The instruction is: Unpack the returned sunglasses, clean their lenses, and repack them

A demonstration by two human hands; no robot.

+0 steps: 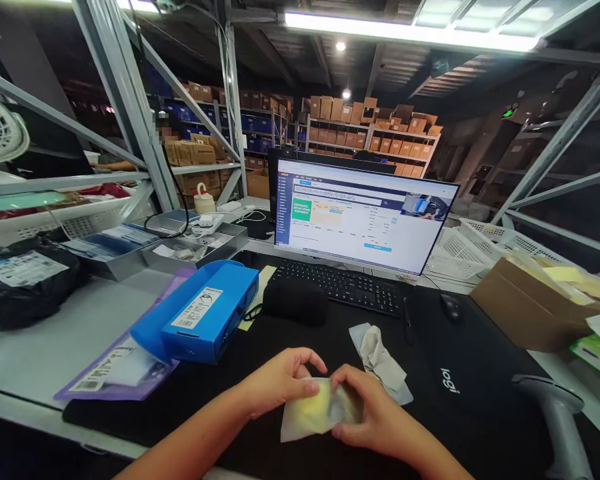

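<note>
Low over the black desk mat, my left hand (285,380) pinches the left side of a small translucent pouch (307,417) with something yellow showing through it. On the pouch's right side, my right hand (375,410) grips with thumb and fingers; a greyish patch shows near its fingertips. What lies inside is blurred. A crumpled off-white cloth (380,357) rests on a pale sheet just beyond my right hand. To the left of my hands sits a blue box (215,320) with a white label, partly on a purple-edged plastic bag (115,373).
A black soft case (295,301) lies before the keyboard (350,283) and monitor (360,213). At right are a mouse (450,307), a barcode scanner (555,407) and a cardboard box (525,300). Metal trays (200,247) and a black parcel (30,287) occupy the left. Another person is behind the frame.
</note>
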